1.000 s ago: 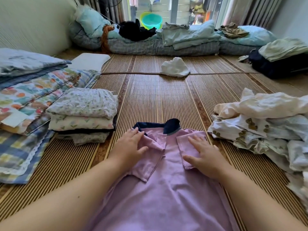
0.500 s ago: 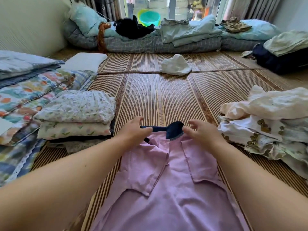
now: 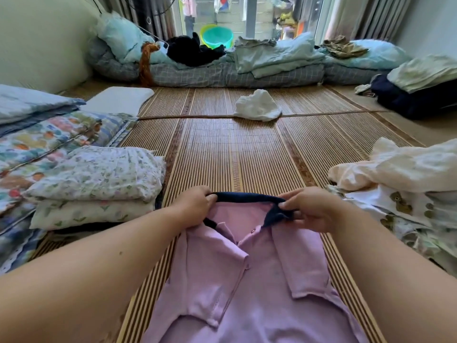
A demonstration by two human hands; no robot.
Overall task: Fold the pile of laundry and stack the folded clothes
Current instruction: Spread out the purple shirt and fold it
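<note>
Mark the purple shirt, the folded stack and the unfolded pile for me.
purple shirt (image 3: pixel 262 288): head view, on the chest between the folded-in sleeves.
folded stack (image 3: pixel 99 174): head view, on the top floral piece.
unfolded pile (image 3: pixel 408 169): head view, on the cream garment on top.

A sleeping room in a home is shown. The floor is covered by woven bamboo mats (image 3: pixel 235 154). Along their far edge a checked mattress (image 3: pixel 210 75) is laid, with pale blue pillows (image 3: pixel 118 38) and folded bedding (image 3: pixel 272 60) on it. Flowered quilts (image 3: pixel 44 142) are stacked at the left edge, folded clothes (image 3: pixel 99 177) beside them, and unfolded laundry (image 3: pixel 408 169) is heaped at the right edge. Curtains (image 3: pixel 366 16) are hung beside a glass door (image 3: pixel 237 18)
</note>
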